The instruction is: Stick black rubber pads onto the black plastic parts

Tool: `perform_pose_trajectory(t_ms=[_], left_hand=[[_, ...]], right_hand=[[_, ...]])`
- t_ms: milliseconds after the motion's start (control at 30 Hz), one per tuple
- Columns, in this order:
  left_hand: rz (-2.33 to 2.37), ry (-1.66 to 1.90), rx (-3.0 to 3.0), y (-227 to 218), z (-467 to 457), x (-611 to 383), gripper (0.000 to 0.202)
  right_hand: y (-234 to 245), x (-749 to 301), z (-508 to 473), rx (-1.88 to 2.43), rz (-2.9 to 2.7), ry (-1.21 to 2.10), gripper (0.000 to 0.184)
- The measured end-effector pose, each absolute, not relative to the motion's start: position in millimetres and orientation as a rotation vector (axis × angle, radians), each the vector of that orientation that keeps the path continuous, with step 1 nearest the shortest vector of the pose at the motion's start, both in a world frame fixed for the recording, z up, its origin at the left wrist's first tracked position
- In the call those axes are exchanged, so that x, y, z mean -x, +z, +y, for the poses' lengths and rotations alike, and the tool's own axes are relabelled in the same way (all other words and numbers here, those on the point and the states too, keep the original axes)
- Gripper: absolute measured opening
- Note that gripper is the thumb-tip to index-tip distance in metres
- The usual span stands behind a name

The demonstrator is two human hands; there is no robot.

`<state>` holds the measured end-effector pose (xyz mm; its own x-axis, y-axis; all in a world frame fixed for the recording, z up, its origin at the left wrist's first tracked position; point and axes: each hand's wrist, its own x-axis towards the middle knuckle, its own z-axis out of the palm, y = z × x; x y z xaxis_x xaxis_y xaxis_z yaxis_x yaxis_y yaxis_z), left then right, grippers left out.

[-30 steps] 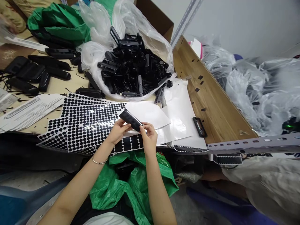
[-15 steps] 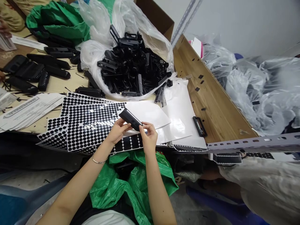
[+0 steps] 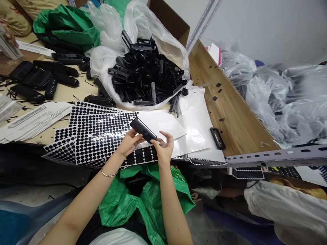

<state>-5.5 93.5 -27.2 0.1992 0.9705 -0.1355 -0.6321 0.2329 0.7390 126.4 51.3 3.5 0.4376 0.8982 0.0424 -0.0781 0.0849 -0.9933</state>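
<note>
My left hand (image 3: 129,142) grips a flat black plastic part (image 3: 142,130) by its lower left side, holding it tilted above the table's front edge. My right hand (image 3: 164,149) touches the part's right end with thumb and forefinger, while its other fingers are lifted and spread. Under both hands lie sheets of small black round stickers (image 3: 99,133) on white backing. A clear plastic bag heaped with many black plastic parts (image 3: 145,75) sits behind them.
Blank white backing sheets (image 3: 196,126) lie to the right, with one black part (image 3: 217,137) on a wooden board (image 3: 230,112). Finished black parts (image 3: 38,80) and printed papers (image 3: 33,119) lie at left. A green bag (image 3: 145,197) hangs below. Another person's hand (image 3: 7,34) shows far left.
My right hand's fingers have lifted and spread from a closed pinch at the part's end. The view has shifted slightly; the other person's hand at far left has moved.
</note>
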Motion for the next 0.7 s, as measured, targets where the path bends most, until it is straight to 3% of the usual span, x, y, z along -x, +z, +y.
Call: perform_pose_trajectory(t_ms=[67,167,367,567,700], left_hand=[[0.669,1.211,-0.610,-25.8,92.4,6.0,0.041],[0.674,1.194,-0.616,-24.5,89.8,6.1,0.041],[0.604,1.197,-0.809,-18.2,88.6,3.2,0.039],[0.651,1.011,-1.486,15.5,65.0,30.3,0.049],[0.881,0.598,-1.990,26.5,4.4,62.8,0.027]], right_hand=[[6.0,-125.3,50.6,1.215,-0.881,1.044,0.059],[7.8,-120.7,51.1,1.207,-0.883,1.137,0.049],[18.3,-127.3,36.4,1.237,-0.943,0.975,0.039],[42.1,-171.3,-36.2,1.360,-1.176,0.933,0.033],[35.2,-184.1,-78.3,1.479,-1.582,1.135,0.021]])
